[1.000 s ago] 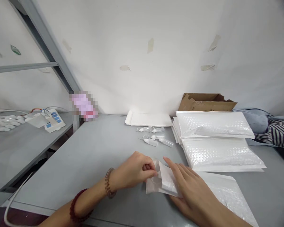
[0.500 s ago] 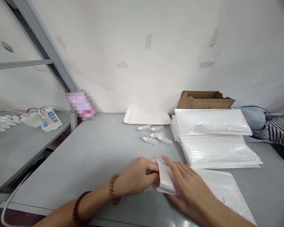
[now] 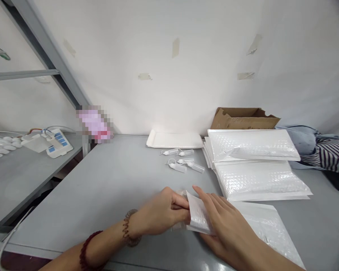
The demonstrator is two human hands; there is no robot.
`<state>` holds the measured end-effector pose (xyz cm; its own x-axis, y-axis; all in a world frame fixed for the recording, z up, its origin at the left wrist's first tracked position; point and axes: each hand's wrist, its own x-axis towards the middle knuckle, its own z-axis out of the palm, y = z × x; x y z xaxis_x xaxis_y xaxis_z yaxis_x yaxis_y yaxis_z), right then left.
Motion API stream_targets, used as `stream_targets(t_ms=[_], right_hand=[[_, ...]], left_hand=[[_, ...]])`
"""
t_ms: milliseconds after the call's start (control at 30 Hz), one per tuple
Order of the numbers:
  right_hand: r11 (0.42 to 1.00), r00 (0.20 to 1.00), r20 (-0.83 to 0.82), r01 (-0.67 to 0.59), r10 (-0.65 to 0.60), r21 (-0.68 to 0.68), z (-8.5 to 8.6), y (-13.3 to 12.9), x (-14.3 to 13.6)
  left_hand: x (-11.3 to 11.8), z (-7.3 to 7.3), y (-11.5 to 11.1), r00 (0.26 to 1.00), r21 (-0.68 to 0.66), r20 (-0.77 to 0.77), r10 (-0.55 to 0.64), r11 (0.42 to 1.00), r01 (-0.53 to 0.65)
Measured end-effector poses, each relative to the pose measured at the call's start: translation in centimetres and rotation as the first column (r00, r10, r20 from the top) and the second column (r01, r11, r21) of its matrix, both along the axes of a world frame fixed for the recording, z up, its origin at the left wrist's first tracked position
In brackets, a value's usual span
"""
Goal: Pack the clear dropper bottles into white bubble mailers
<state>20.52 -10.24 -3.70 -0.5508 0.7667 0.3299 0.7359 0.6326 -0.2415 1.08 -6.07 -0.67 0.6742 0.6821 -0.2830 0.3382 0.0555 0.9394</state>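
Low in the middle, a small folded white packet [image 3: 200, 213] with clear plastic at its left end is held between both hands. My left hand [image 3: 161, 212] has its fingers curled and pinched at that clear end. My right hand [image 3: 233, 226] wraps over the other end, thumb below and fingers on top. What is inside the packet cannot be made out. Beyond the hands, several small clear squeeze bottles [image 3: 177, 167] with white tops lie loose on the grey table [image 3: 124, 173]. A white bubble mailer [image 3: 271, 226] lies flat, partly under my right forearm.
Stacked bubble mailers [image 3: 260, 180] stand to the right, with an open brown cardboard box [image 3: 240, 122] behind them. Another white mailer [image 3: 175, 140] rests by the wall. Striped cloth [image 3: 332, 152] lies far right. On the left side table sits a white-and-blue device [image 3: 56, 143] with wires.
My left hand and forearm have shifted slightly left at the packet's clear end. The right hand keeps its hold, and the bottles lie as before.
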Motion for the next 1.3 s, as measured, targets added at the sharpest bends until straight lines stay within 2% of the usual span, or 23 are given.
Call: stream_targets(t_ms=[33, 100, 167, 200, 267, 333, 433, 533, 600, 733, 867, 967, 1067, 1167, 1233, 1300], right_hand=[[1.0, 1.0, -0.004, 0.003, -0.003, 0.013, 0.1, 0.0, 0.0], [0.999, 1.0, -0.009, 0.008, -0.008, 0.031, 0.3, 0.0, 0.1], [0.999, 1.0, -0.004, 0.006, -0.006, 0.037, 0.5, 0.0, 0.1], [0.999, 1.0, 0.003, 0.004, -0.004, 0.037, 0.5, 0.0, 0.0], [0.999, 1.0, 0.015, -0.004, 0.004, 0.036, 0.6, 0.0, 0.0], [0.998, 0.999, 0.044, -0.032, 0.029, 0.048, 0.6, 0.0, -0.1], [0.978, 0.983, 0.16, -0.117, 0.089, 0.175, 0.6, -0.2, -0.3], [0.9, 0.957, 0.274, -0.203, 0.098, 0.386, 0.4, -0.7, -0.5], [0.85, 0.938, 0.33, -0.256, 0.104, 0.46, 0.1, -1.0, -0.7], [0.82, 0.901, 0.412, -0.337, 0.138, 0.462, -0.5, -1.3, -1.1], [0.809, 0.895, 0.432, -0.334, 0.111, 0.484, -0.9, -0.9, -1.5], [0.798, 0.899, 0.426, -0.328, 0.099, 0.505, -1.0, -0.6, -1.6], [0.806, 0.912, 0.394, -0.318, 0.116, 0.499, -0.7, -0.7, -1.6], [0.83, 0.943, 0.304, -0.277, 0.137, 0.484, 0.1, -1.1, -1.0], [0.842, 0.962, 0.228, -0.246, 0.151, 0.48, 0.7, -1.4, -0.3], [0.864, 0.976, 0.152, -0.208, 0.154, 0.458, 0.9, -1.5, 0.3]], left_hand=[[-0.5, 0.5, 0.4, 1.0, 0.009, 0.005, 0.009, 1.0, -0.009], [-1.5, 1.4, 1.2, 0.99, 0.047, -0.012, 0.138, 0.989, -0.137], [-2.5, 1.7, 1.9, 0.952, 0.18, -0.121, 0.283, 0.949, -0.259], [-2.8, 1.7, 2.1, 0.931, 0.237, -0.182, 0.317, 0.933, -0.271], [-3.2, 1.2, 2.5, 0.923, 0.247, -0.287, 0.256, 0.951, -0.187], [-3.1, 0.5, 2.5, 0.936, 0.181, -0.338, 0.096, 0.983, -0.036], [-2.7, -0.3, 2.4, 0.939, 0.161, -0.344, -0.023, 0.984, 0.083], [-2.6, -0.5, 2.5, 0.929, 0.161, -0.371, -0.006, 0.984, 0.071], [-2.7, -0.4, 2.7, 0.918, 0.16, -0.396, 0.005, 0.985, 0.064], [-2.9, -0.4, 3.0, 0.917, 0.113, -0.398, 0.015, 0.993, 0.033], [-2.7, -1.0, 2.9, 0.922, 0.041, -0.386, 0.018, 0.999, -0.002], [-2.4, -1.2, 2.7, 0.935, 0.001, -0.355, -0.028, 1.0, 0.031], [-2.8, -0.2, 2.7, 0.949, -0.04, -0.293, -0.118, 0.993, 0.111], [-4.9, 2.1, 3.0, 0.969, -0.075, -0.205, -0.137, 0.989, 0.124], [-6.9, 3.5, 3.4, 0.992, 0.011, -0.11, -0.061, 0.998, 0.063], [-8.9, 4.2, 3.6, 0.999, 0.086, 0.04, 0.024, 0.996, -0.027]])
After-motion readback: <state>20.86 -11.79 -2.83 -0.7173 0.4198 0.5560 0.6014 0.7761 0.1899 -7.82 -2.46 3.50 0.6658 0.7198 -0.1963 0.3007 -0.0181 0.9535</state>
